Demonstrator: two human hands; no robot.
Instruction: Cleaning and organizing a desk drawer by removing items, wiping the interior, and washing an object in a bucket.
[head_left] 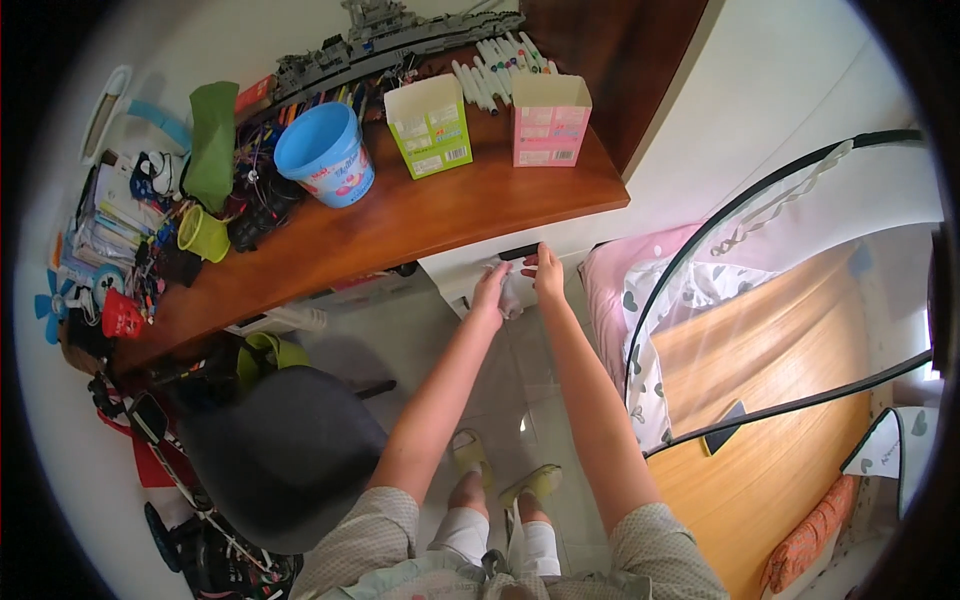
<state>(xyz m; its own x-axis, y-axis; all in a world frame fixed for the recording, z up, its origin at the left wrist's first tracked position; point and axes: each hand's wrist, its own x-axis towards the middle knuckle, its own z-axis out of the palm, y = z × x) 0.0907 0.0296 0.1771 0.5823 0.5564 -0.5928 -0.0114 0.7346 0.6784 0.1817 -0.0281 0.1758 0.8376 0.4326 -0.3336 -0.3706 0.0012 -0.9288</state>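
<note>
My left hand is closed on a crumpled whitish cloth, which hangs between my two hands. Just to the right, my right hand has its fingers bent and apart at the right end of a black handle. That handle sits on the front of a white drawer unit below the brown desk. Whether my right fingertips touch the handle or the cloth is too small to tell.
On the desk stand a blue bucket, a green box, a pink box, several markers and a grey model ship. A dark chair is at left, a black-edged net frame over a bed at right.
</note>
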